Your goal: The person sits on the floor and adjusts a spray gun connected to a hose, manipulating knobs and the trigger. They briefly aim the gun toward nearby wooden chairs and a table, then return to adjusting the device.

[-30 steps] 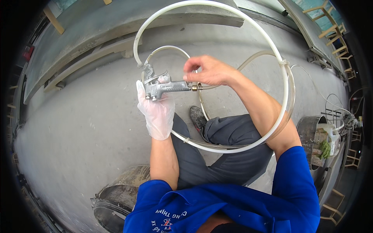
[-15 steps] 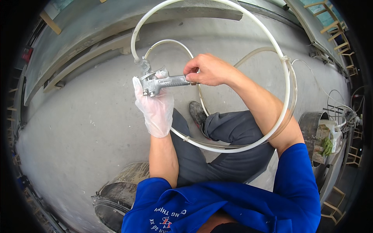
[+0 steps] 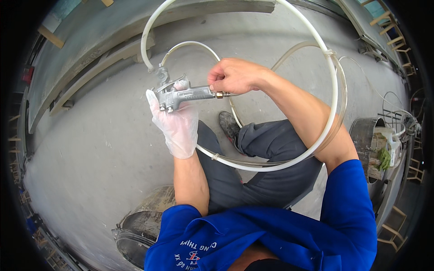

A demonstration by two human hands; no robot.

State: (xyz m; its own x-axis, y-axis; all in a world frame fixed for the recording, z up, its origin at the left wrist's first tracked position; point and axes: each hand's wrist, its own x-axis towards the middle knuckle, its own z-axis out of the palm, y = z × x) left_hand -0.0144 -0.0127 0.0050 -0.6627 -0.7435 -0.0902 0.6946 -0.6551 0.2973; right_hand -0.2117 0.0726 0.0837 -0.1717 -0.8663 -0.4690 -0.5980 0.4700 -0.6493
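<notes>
A silver-grey metal spray gun lies sideways in front of me, its handle pointing right. My left hand, in a thin clear plastic glove, is wrapped round the gun's head from below. The fingers of my right hand, which is bare, are pinched at the end of the handle, beside a brass fitting. Exactly what the fingertips grip there is hidden. A thick white hose joins the gun's upper inlet and loops widely over my right forearm and thighs, with a clear hose tied alongside it.
Grey concrete floor lies below. My dark shoe rests beyond the gun. A stained drum stands at lower left, and a container with a green cloth at right. Long grey platforms run along the far left.
The gun and both hands have shifted slightly left in the picture. My right fingers have moved a little off the handle's end, so the brass fitting shows more fully.
</notes>
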